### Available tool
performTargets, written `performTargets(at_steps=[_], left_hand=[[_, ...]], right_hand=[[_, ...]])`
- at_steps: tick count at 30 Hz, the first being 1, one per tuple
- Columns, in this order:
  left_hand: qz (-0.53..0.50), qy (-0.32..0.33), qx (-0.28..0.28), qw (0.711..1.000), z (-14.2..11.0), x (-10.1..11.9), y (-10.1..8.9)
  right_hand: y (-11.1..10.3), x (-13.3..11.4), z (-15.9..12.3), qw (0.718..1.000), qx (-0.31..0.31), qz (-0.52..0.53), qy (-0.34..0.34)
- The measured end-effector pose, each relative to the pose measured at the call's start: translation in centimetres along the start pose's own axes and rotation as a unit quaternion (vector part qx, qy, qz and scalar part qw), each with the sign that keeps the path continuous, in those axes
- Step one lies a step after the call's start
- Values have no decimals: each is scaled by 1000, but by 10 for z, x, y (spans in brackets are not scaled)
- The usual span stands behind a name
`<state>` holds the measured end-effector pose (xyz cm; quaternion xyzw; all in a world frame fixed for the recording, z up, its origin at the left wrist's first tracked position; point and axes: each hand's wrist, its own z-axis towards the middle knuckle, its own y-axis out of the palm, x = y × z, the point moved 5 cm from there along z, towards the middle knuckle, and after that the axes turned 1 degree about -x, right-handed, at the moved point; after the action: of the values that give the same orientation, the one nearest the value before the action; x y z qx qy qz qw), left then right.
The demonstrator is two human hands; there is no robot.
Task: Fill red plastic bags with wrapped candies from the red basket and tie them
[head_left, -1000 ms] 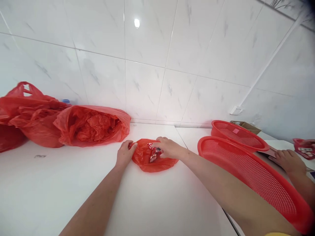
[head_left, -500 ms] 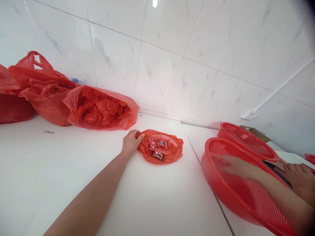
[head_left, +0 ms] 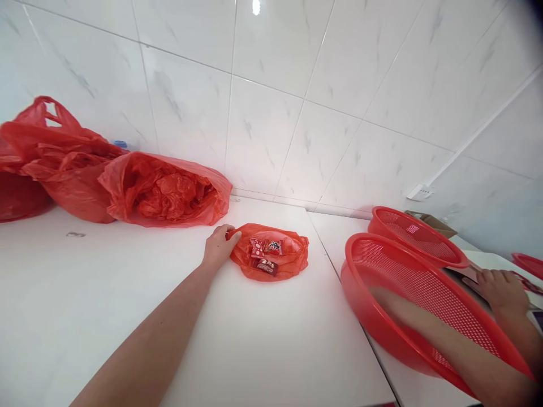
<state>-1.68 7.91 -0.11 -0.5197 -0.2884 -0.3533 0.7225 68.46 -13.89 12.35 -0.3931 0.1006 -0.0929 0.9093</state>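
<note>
My left hand (head_left: 218,246) rests on the white counter and pinches the left edge of a small red plastic bag (head_left: 292,263). The bag lies open and holds a few small snack packets (head_left: 263,255). My right forearm reaches across the large red mesh basket (head_left: 369,314). My right hand (head_left: 382,297) is at the basket's left wall, and its fingers are too faint to make out.
Large red plastic bags (head_left: 161,195) lie along the tiled wall at the left. A second red basket (head_left: 418,237) sits behind the first. Another person's hand (head_left: 500,288) rests on the counter at the far right. A cardboard box (head_left: 432,221) stands by the wall.
My right hand left the small bag and swung right to the large red basket. My left hand kept its hold on the bag's edge. The packets in the bag now show.
</note>
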Motion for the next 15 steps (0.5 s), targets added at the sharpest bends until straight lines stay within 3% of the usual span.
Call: performTargets(at_steps=[3,7,12,15], left_hand=[[-3,0,2,1000,0,0,0],[-6,-2,2,1000,0,1,0],[-3,-4,-3,1000,-1,3,-1],[-6,-6,-4,1000,-2,4,-2]], right_hand=[[10,19,-2,999,4,-45,-15],[11,26,-2,992,7,-128,-17],[11,21,-3,999,-23,26,30],[-4,-7,-5,997,-25,22,67]])
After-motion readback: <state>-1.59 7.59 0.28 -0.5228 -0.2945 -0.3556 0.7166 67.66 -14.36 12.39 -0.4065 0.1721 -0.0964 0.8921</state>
